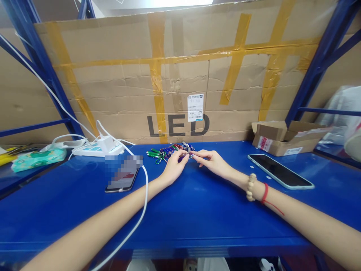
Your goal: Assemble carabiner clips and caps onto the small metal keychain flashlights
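Observation:
Near the back of the blue table, my left hand [175, 166] and my right hand [213, 162] meet with their fingertips almost touching. Both are closed in a pinch on a small purple metal piece [191, 154], mostly hidden by the fingers. Just behind and left of them lies a pile of small shiny metal pieces [168, 151] in blue, red and purple. Green ones [154, 153] with what look like clip loops spread out at its left end. My right wrist wears a bead bracelet and a red string.
A phone [124, 178] lies left of my left arm, with a white cable [146, 188] looping over that arm. A power strip [96, 149] and a green packet [39, 159] are farther left. Right stand another phone [279, 171] and an open carton [278, 145]. Cardboard [118, 101] walls the back.

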Motion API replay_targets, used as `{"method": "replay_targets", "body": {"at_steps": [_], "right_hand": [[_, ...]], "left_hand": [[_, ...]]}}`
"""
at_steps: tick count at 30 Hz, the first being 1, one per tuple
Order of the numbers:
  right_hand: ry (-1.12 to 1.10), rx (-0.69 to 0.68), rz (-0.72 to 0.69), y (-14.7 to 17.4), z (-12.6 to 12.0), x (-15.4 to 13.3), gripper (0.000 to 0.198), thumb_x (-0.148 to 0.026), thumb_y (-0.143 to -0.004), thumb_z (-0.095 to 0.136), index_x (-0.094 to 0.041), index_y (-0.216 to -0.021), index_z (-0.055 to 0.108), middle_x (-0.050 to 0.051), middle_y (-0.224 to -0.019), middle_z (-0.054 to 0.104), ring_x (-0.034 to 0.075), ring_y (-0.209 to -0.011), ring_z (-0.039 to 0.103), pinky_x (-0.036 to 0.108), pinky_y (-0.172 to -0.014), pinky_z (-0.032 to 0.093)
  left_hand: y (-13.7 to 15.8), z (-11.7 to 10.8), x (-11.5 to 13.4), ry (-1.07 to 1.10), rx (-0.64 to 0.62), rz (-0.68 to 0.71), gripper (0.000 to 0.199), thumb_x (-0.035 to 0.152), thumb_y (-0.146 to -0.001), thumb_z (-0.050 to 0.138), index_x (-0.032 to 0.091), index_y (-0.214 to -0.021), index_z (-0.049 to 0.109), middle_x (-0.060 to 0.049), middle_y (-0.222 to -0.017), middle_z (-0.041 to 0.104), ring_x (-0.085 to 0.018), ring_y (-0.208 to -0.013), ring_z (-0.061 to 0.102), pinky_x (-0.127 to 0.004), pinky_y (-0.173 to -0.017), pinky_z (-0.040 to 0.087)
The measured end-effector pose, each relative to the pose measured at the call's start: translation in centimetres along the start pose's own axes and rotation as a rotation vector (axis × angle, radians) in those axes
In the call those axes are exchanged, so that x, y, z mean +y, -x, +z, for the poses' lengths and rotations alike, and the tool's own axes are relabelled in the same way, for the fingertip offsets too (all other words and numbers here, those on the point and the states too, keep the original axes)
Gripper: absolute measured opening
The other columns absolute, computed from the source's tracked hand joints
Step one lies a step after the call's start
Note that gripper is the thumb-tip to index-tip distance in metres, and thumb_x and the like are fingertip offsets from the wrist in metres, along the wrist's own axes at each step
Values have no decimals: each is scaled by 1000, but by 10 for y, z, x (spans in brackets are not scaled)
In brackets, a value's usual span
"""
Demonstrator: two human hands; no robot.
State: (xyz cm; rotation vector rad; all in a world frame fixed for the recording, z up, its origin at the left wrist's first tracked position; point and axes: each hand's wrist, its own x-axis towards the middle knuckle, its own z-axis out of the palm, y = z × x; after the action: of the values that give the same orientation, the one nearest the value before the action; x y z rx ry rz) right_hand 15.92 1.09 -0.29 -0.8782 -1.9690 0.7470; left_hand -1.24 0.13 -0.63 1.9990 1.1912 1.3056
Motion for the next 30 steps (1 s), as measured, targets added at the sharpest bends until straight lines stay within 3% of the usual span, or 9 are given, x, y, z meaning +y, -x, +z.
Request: {"method": "replay_targets", "body": {"at_steps": [5,9,11,15,20,26,30], "right_hand": [[313,43,-296,2,-3,-4,29,-35,-86,49,-23,-105,68,7,-89,60,16,-81,57,32,-75,49],[433,17,-420,4,-3,-8,30,-28,-90,43,-23,-109,65,8,-98,59,17,-89,57,31,-83,47],[452,-4,-423,5,-2,-9,31,-27,-91,40,-24,-113,62,8,-103,59,17,-94,58,31,-84,47],[551,-6,-383,6,-5,-10,33,-29,-91,40,-23,-118,58,10,-112,60,21,-101,58,35,-88,46],[664,-63,-333,7,-8,-12,34,-33,-91,42,-19,-118,58,11,-98,67,23,-87,63,33,-75,47],[741,-112,-225,6,-6,-13,24,-30,-88,46,-15,-89,64,10,-77,67,18,-65,60,26,-60,40],[726,-136,-229,6,-7,-12,23,-29,-89,45,-15,-83,62,8,-74,66,15,-61,56,24,-58,37]], "left_hand": [[0,-1,2,14,-55,-47,28,34,-87,42,17,-75,60,-1,-80,63,-15,-80,55,-26,-76,39],[1,-1,4,38,-114,-82,29,35,-86,41,17,-68,53,3,-58,49,-11,-57,45,-22,-57,34],[2,-1,5,45,-132,-75,28,35,-87,40,17,-68,50,4,-56,44,-10,-54,42,-22,-53,33],[2,-2,5,-35,-112,-35,26,35,-87,39,18,-75,54,3,-65,53,-11,-63,48,-22,-59,36],[2,-1,0,-136,-118,19,24,36,-87,39,22,-86,58,1,-83,63,-15,-80,56,-25,-75,41],[2,0,-1,-237,-127,91,23,34,-87,39,24,-89,61,0,-95,66,-17,-90,58,-28,-82,42],[2,1,-2,-261,-141,99,24,35,-88,39,24,-90,61,-1,-96,66,-18,-91,58,-29,-82,43]]}}
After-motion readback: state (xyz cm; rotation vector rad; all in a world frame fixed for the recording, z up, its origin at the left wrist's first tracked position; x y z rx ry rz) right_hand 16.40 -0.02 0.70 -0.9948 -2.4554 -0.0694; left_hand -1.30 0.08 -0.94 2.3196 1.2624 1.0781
